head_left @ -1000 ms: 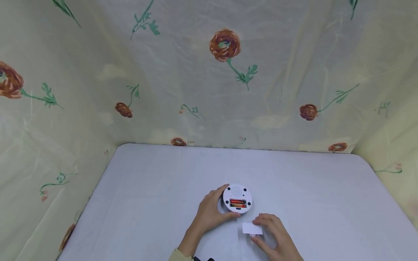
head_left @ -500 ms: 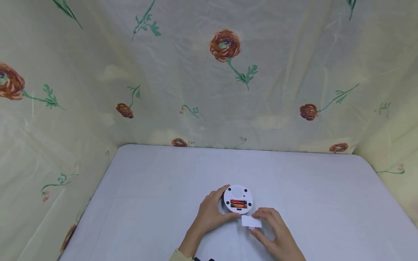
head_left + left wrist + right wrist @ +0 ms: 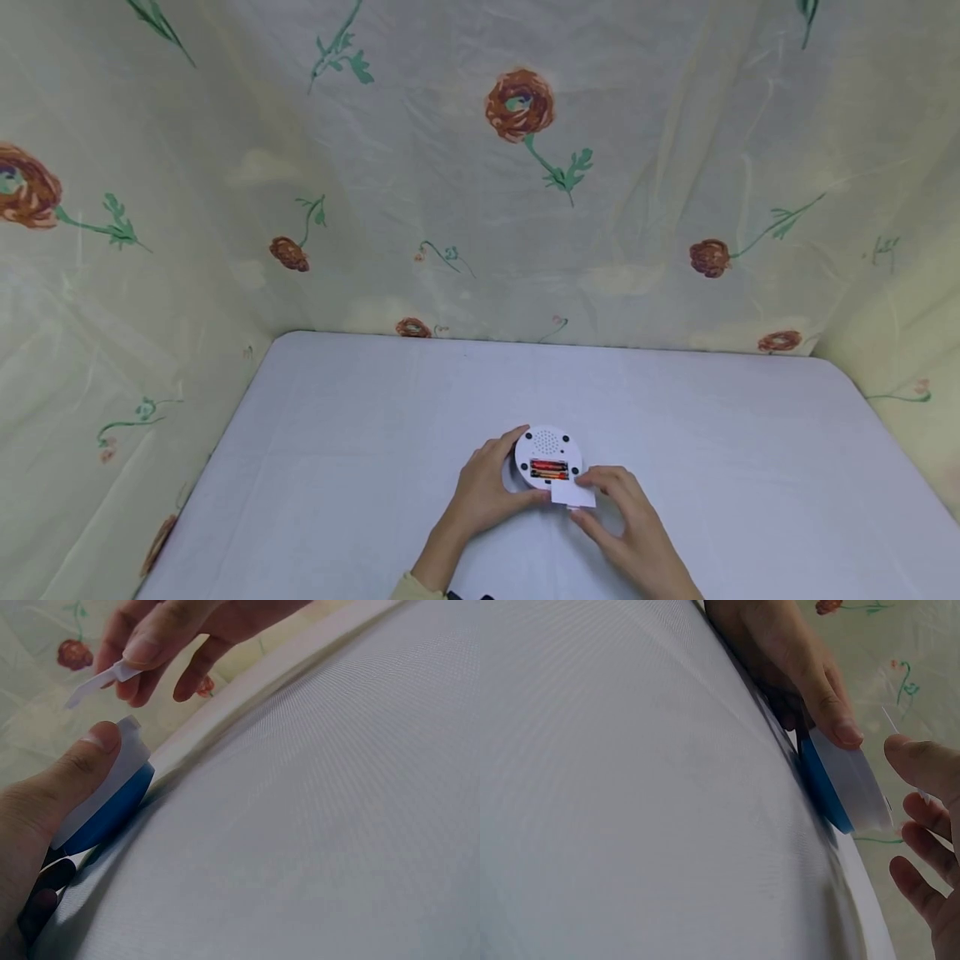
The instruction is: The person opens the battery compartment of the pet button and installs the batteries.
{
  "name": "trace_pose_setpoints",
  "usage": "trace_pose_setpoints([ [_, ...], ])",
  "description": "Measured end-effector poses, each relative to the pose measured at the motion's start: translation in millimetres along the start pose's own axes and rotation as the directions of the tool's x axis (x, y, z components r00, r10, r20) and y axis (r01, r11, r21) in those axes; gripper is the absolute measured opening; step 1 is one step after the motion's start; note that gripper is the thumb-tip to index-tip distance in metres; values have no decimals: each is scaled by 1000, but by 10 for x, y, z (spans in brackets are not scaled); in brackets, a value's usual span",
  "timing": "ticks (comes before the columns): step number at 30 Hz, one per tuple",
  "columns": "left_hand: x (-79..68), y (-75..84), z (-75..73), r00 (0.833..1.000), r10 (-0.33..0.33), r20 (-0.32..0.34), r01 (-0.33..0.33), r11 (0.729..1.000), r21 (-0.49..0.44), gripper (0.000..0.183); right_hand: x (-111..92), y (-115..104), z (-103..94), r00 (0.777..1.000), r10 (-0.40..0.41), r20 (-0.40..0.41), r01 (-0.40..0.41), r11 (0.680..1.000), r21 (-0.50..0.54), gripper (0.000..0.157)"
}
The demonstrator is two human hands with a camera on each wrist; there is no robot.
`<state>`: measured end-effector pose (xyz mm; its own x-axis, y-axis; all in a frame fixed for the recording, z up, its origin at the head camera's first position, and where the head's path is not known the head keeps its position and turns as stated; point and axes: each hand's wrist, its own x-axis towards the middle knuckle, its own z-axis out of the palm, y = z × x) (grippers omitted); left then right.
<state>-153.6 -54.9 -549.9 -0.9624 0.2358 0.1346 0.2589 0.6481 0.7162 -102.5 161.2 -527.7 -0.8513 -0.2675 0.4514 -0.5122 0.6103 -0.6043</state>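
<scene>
A round white device (image 3: 546,442) lies with its underside up on the table, showing speaker holes, small dark feet and a battery compartment holding red-and-orange batteries (image 3: 549,470). Its lower part is blue in the left wrist view, where the device (image 3: 112,802) is seen from the side. My left hand (image 3: 486,485) grips it by the edge, thumb at the near rim and fingers around the far side. My right hand (image 3: 630,525) pinches a thin white battery cover (image 3: 573,494) between thumb and fingers. The cover overlaps the device's near rim in the head view, just below the batteries.
The table (image 3: 360,450) wears a white cloth. Behind it and at both sides hangs a pale curtain (image 3: 630,167) printed with brown-red flowers. A light sleeve (image 3: 414,587) shows at the left wrist.
My right hand has carried the battery cover away from me and slightly left, from below the device up to its near rim. My left hand and the device have stayed nearly still.
</scene>
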Motion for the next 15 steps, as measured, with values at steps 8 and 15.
trace_pose_setpoints([
  [8, 4, 13, 3, 1000, 4, 2, -4, 1000, -13, 93, 116, 7, -1, 999, -51, -14, 51, 998, 22, 41],
  [15, 2, 25, -15, 1000, 0, 2, 0, 1000, -4, 95, 193, -29, 24, 994, -85, -70, 87, 996, 25, 45],
])
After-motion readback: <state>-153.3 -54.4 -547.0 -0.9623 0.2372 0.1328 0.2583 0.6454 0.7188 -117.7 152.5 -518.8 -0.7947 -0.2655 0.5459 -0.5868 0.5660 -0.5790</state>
